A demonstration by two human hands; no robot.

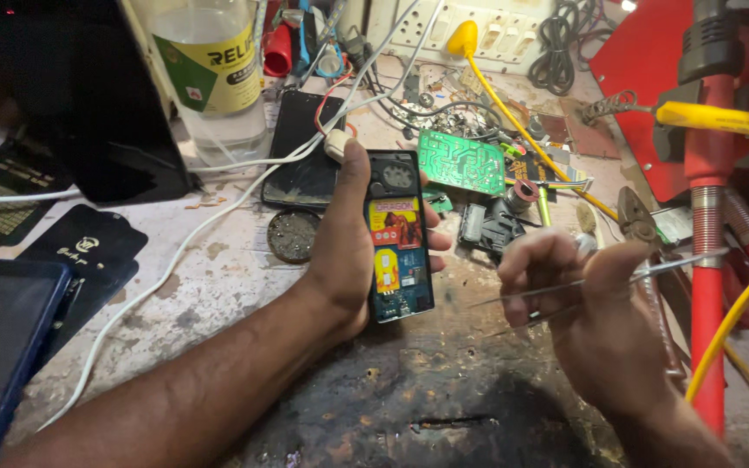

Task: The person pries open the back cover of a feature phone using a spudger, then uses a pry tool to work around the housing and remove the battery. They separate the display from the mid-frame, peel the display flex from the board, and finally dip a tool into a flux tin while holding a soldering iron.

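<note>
My left hand (340,251) grips a small open-backed mobile phone (398,234), held upright over the bench with its red and yellow battery and blue board showing. To the right, my right hand (582,312) pinches thin metal tweezers (513,296) whose tips point left toward the phone's lower edge, a short gap away. The same hand also holds a small silvery part (584,245) at its fingertips.
A green circuit board (461,161) and loose parts lie behind the phone. A clear bottle (211,69), a dark smartphone (305,147), a round tin (293,236) and white cables (175,269) sit left. A red stand (706,260), yellow wire (513,121) and pliers (635,217) crowd the right.
</note>
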